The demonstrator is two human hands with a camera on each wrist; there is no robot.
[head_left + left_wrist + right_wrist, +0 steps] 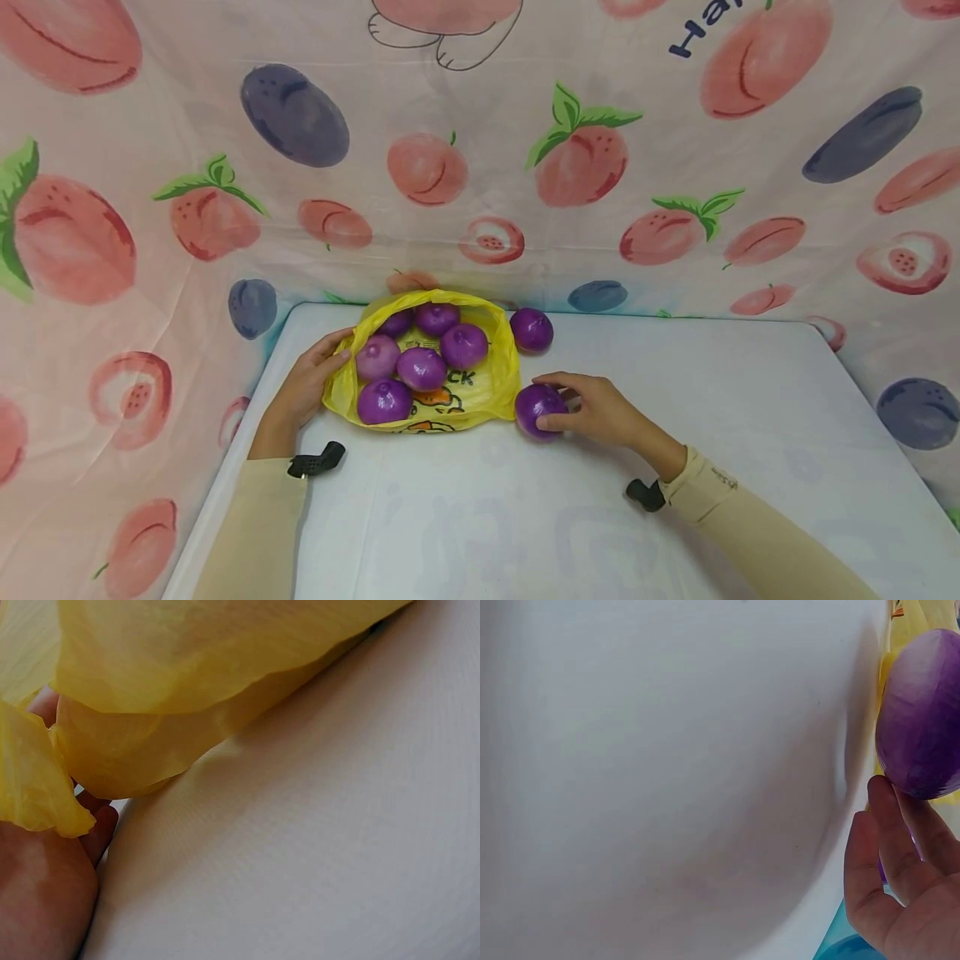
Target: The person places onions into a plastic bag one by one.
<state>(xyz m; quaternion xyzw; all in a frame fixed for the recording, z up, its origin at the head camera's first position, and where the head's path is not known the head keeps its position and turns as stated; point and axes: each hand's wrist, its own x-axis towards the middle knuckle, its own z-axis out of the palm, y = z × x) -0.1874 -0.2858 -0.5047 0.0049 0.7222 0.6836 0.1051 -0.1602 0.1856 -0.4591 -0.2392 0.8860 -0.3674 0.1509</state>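
Note:
A yellow plastic bag (pixel 504 379) lies on its side with its mouth wide, and several shiny purple onions (pixel 422 369) rest inside. At the bag's left rim, my left hand (pixel 303 383) grips the plastic; in the left wrist view the yellow film (pixel 187 667) covers part of the fingers. My right hand (pixel 606 410) holds a purple onion (pixel 531 408) between thumb and fingers, just right of the bag's lower right edge. In the right wrist view, fingertips touch the underside of that onion (pixel 919 720). Another purple onion (pixel 532 330) sits beside the bag's upper right side.
A white-covered table (pixel 712 367) bears everything. Behind and to the left hangs a pink fruit-print cloth (pixel 525 100). Black devices are on both wrists, one by the left cuff (pixel 277 492) and one by the right sleeve (pixel 738 504).

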